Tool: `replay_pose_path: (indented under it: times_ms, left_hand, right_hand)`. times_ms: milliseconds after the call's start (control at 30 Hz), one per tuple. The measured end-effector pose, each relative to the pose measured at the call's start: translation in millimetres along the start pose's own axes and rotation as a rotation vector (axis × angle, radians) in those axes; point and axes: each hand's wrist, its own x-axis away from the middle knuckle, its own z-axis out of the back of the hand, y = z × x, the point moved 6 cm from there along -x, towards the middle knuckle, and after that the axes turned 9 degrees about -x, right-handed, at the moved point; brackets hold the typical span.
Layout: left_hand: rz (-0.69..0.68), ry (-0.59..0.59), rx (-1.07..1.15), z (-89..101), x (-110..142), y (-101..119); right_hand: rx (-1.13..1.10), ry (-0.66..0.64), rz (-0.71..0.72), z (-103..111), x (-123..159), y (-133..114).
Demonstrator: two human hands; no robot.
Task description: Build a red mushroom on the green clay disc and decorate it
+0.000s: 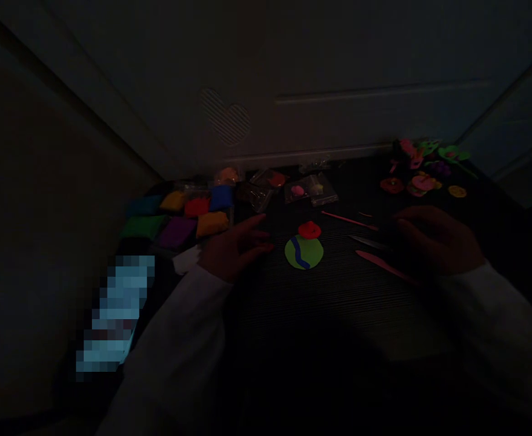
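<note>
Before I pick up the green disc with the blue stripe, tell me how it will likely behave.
The green disc looks thin and flat, so it is probably light, apt to bend and unlikely to roll. The red piece at its far edge might shift or pull loose during a lift.

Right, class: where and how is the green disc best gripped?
I'd pinch the green disc by its right rim, coming in low from the right. It looks thin and flat, so ease a fingertip under that edge. The blue strip crosses its left part and the red piece sits at its far edge, leaving the right rim bare.
</note>
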Motion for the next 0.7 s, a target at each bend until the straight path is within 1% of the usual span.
replay_pose_path:
  times_ms: [67,167,333,433,533,600,633,700]
  left_hand:
    - [-0.016,-0.006,-0.139,-2.8,0,0]
    - [-0.049,0.015,-0.31,-5.4,-1,3]
    - [-0.175,0.025,-0.448,-14.4,-2,13]
    - [-0.233,0.061,-0.518,-19.7,-3,16]
    - [-0.252,0.113,-0.583,-21.9,-4,15]
    - [-0.248,0.155,-0.609,-20.8,-5,14]
    - [-0.24,0.178,-0.621,-19.4,-5,15]
    - [-0.218,0.233,-0.653,-15.1,-6,15]
  right_hand:
    - [0.0,0.001,-0.004,0,0,0]
    - [-0.005,0.008,-0.011,1,0,0]
    - [-0.013,0.031,-0.022,2,-1,2]
    - [-0.015,0.062,-0.028,5,-2,3]
    - [-0.02,0.079,-0.037,10,-2,4]
    - [-0.02,0.045,-0.025,12,-1,1]
    - [-0.013,-0.002,-0.008,11,0,-1]
    - [0.021,-0.144,0.037,9,5,-8]
